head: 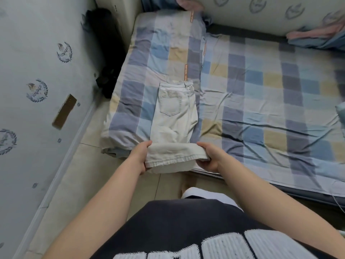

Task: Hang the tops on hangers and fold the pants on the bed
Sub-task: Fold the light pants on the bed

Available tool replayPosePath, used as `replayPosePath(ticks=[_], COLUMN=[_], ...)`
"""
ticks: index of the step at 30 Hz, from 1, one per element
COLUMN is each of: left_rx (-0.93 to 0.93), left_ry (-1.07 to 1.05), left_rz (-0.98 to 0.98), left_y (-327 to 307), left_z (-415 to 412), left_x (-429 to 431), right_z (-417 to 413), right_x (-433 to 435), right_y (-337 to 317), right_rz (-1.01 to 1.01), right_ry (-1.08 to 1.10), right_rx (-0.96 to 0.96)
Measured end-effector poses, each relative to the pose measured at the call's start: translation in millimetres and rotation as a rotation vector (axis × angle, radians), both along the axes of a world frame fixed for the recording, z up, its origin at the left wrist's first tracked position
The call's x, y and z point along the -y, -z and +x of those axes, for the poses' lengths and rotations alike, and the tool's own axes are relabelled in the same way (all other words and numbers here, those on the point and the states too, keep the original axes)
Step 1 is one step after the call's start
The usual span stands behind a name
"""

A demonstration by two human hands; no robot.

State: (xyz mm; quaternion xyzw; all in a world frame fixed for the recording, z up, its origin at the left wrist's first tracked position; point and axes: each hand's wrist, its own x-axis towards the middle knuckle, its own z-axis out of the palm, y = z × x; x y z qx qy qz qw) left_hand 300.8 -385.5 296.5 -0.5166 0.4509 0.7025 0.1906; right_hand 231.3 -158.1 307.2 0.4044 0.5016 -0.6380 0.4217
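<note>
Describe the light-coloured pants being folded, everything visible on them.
The pants are pale, off-white, denim-like fabric with stitched seams. They lie lengthwise on the folded checked quilt at the near left corner of the bed, waistband at the far end, one back pocket facing up. The near end is turned up into a fold with a stitched hem showing, overhanging the quilt's edge. The left hand grips that fold's left side, the right hand its right side. The cloth is mildly wrinkled.

Bedroom: checked-sheeted bed (261, 101), wallpaper (37, 62)
</note>
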Motion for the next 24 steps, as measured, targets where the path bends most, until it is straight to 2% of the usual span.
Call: replayPosePath(ticks=[6, 12, 17, 24], left_rx=[-0.003, 0.059, 0.042, -0.052], left_ry=[-0.107, -0.130, -0.078, -0.013], left_rz=[0.020, -0.042, -0.080, -0.074], left_y=[-12, 12, 66, 162], left_z=[-114, -225, -331, -468], left_x=[6, 32, 60, 93], right_z=[-131, -235, -328, -447], right_x=[14, 42, 69, 101], right_y=[0, 30, 77, 170], right_rz=[-0.026, 0.002, -0.006, 0.083], right_ry=[-0.064, -0.043, 0.037, 0.074], right_rx=[0.047, 0.058, -0.051, -0.186])
